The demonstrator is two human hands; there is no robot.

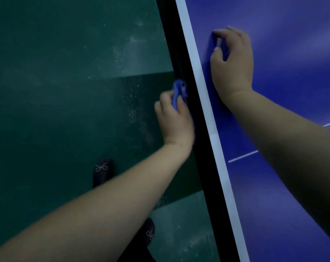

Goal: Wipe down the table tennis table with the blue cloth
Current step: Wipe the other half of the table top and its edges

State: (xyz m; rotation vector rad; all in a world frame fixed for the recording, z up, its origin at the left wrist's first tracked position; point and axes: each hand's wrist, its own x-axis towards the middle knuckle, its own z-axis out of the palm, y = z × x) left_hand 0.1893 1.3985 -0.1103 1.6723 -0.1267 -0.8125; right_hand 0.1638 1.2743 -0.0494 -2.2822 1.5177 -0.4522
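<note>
L hand (174, 118): fingers curled round blue cloth (178, 89), pressing it vs. black side edge (196, 110) of table.
Blue cloth: bunched, at table's side edge, below top surface.
R hand (232, 59): rests on blue table top (292, 72), fingers bent, holds nothing.
White border line (204, 95): between hands.
Floor (66, 72): green, dusty; dark shoes (102, 172) visible.

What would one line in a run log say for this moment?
left hand: grips blue cloth, at table's black side edge | right hand: rests on blue tabletop, fingers curled | floor: green
</note>
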